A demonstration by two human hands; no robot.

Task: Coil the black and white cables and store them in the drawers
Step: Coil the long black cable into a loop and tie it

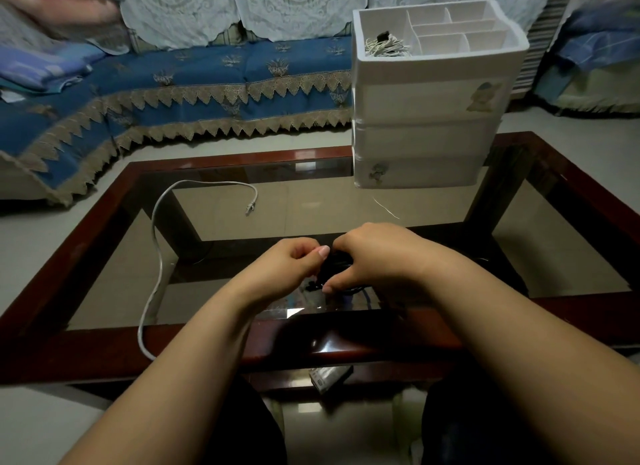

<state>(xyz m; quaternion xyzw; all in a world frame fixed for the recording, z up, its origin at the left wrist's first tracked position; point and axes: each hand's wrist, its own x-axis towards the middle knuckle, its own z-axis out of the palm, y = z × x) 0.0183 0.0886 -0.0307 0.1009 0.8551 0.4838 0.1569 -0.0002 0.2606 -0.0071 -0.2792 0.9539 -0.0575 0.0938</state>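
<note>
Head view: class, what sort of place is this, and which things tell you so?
Most likely a home living room: a sofa with a blue fringed cover, lace drapes behind it, and a glass-topped coffee table with a wooden frame.

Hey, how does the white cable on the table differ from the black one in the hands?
The white cable lies loose and uncoiled across the glass table, touched by neither hand; the black cable is bunched up between the left hand and right hand. The white cable shows along its whole length, plug included; the black cable is mostly hidden by fingers. Neither is in the drawer unit yet.
</note>
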